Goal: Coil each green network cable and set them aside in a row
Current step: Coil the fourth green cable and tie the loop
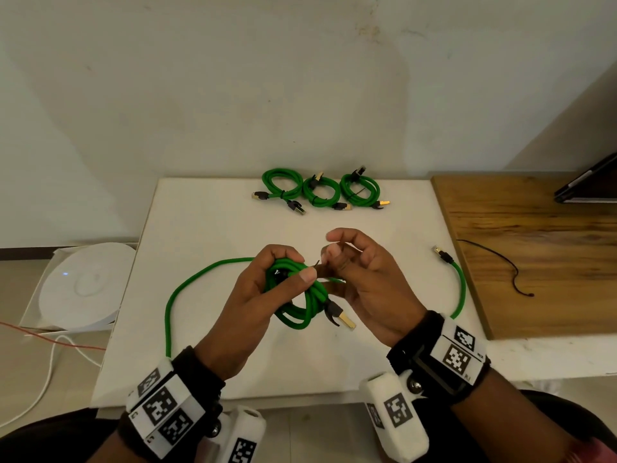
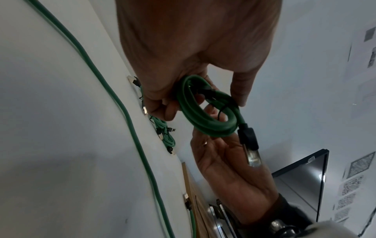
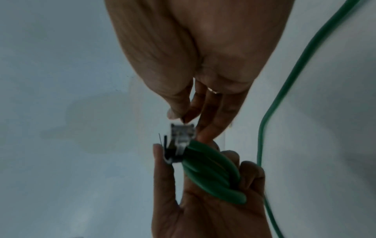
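Note:
My left hand grips a coiled green cable above the middle of the white table; its gold-tipped plug hangs out to the right. My right hand pinches a thin black tie at the top of that coil. The wrist views show the coil and the tie pinch close up. Three tied coils lie in a row at the table's back. A loose green cable curves along the left and reappears right, ending in a plug.
A wooden board adjoins the table on the right, with a thin black wire on it and a dark flat object behind. A round white device sits in a box on the left, with red and white cords on the floor.

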